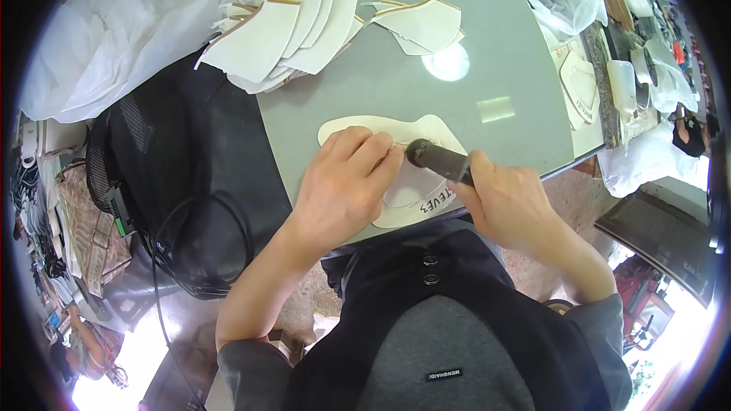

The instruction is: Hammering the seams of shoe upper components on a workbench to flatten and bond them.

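Note:
A cream, shoe-shaped cut piece (358,123) with dark lettering near its heel end lies on the near part of the grey-green tabletop (335,99). My left hand (346,183) rests over its middle, fingers bent and pinched together at a folded white edge. What the fingertips grip is partly hidden. My right hand (506,198) is closed around a thick dark hammer (442,161) with a worn round end. That end is right beside my left fingertips, over the piece. Whether it touches the piece, I cannot tell.
Stacked white shoe-upper pieces (259,38) with brown edges lie at the far left of the tabletop; a smaller stack (426,24) is to their right. White plastic bags (137,30) line the back. A black bag (167,144) and looped cable (205,243) are at left, bottles (621,85) at right.

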`<state>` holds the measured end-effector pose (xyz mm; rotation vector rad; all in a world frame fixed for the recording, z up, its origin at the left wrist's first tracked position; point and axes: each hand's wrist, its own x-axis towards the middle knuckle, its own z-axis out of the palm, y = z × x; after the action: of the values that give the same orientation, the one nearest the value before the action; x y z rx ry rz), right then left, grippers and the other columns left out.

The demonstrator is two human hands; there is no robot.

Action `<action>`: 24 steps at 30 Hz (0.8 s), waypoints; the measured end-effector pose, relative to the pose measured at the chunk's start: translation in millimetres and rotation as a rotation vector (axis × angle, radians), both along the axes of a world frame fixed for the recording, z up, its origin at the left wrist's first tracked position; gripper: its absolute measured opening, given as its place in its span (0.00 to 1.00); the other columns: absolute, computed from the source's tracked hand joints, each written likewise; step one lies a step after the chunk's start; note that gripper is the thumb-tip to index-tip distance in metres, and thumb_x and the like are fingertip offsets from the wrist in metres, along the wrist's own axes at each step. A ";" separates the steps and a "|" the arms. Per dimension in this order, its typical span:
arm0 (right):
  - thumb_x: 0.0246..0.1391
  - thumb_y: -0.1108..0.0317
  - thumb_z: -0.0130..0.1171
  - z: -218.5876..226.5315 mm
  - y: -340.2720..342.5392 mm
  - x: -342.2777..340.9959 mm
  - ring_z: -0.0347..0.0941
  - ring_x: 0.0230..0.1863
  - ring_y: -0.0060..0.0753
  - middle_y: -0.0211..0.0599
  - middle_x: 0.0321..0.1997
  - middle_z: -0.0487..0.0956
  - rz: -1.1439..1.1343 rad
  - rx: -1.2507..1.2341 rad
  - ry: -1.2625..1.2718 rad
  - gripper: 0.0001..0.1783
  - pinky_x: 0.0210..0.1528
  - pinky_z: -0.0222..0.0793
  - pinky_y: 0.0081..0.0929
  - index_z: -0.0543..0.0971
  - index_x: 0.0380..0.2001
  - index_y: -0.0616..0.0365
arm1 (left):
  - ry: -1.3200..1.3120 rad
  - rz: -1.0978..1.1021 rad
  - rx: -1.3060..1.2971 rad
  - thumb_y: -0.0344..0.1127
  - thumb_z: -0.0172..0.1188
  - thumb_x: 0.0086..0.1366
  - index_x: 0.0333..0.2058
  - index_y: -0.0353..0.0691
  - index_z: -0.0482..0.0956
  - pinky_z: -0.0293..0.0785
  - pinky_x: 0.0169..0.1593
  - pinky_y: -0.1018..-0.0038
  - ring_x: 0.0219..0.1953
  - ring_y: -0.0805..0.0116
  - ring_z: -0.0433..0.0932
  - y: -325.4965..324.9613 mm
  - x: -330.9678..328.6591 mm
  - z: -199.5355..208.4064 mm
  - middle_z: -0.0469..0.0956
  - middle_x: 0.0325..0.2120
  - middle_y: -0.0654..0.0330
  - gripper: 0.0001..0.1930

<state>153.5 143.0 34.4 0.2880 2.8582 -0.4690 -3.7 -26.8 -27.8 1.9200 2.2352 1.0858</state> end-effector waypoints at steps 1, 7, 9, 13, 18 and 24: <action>0.62 0.56 0.56 4.0 -0.6 -2.4 0.72 0.15 0.49 0.40 0.12 0.71 0.003 0.000 0.002 0.19 0.17 0.66 0.40 0.67 0.29 0.62 | 0.002 0.003 0.000 0.20 0.64 0.44 0.37 0.36 0.80 0.75 0.42 0.66 0.39 0.57 0.76 0.2 -0.3 -0.7 0.76 0.35 0.59 0.17; 0.62 0.55 0.56 0.8 -2.4 -0.8 0.72 0.14 0.46 0.39 0.12 0.71 0.002 0.029 0.011 0.20 0.17 0.66 0.39 0.67 0.28 0.62 | -0.057 0.013 0.035 0.19 0.63 0.44 0.37 0.35 0.80 0.75 0.41 0.66 0.40 0.57 0.76 -2.2 0.5 -4.6 0.77 0.36 0.58 0.17; 0.63 0.55 0.55 1.9 -4.6 -1.4 0.72 0.14 0.45 0.39 0.12 0.71 0.003 0.039 -0.025 0.20 0.17 0.66 0.39 0.67 0.28 0.61 | -0.088 0.067 0.078 0.18 0.62 0.43 0.38 0.34 0.80 0.76 0.40 0.66 0.39 0.57 0.77 -7.3 1.3 -8.8 0.77 0.36 0.58 0.18; 0.63 0.55 0.55 3.9 -5.7 -1.0 0.72 0.14 0.46 0.39 0.13 0.71 -0.011 0.028 -0.022 0.20 0.17 0.67 0.39 0.67 0.28 0.62 | 0.000 0.091 0.052 0.18 0.63 0.43 0.37 0.34 0.80 0.76 0.39 0.66 0.38 0.56 0.77 -6.2 6.0 -4.1 0.77 0.36 0.58 0.18; 0.63 0.56 0.54 1.3 -5.0 0.3 0.72 0.15 0.49 0.41 0.14 0.72 -0.079 -0.117 0.224 0.20 0.18 0.67 0.40 0.67 0.29 0.62 | -0.007 0.085 0.017 0.18 0.63 0.44 0.37 0.34 0.80 0.76 0.39 0.65 0.38 0.56 0.77 -5.5 4.6 -0.9 0.76 0.35 0.57 0.17; 0.63 0.55 0.55 5.8 -7.8 -10.4 0.72 0.15 0.47 0.40 0.13 0.71 0.011 -0.059 0.064 0.20 0.17 0.66 0.39 0.68 0.28 0.62 | -0.018 0.103 0.003 0.19 0.65 0.46 0.37 0.34 0.81 0.76 0.39 0.66 0.38 0.56 0.77 -8.3 2.4 -1.2 0.77 0.35 0.57 0.16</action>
<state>143.2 135.2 40.1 0.2508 2.9000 -0.5698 -1.3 -35.1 -29.0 1.8064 2.3474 1.1136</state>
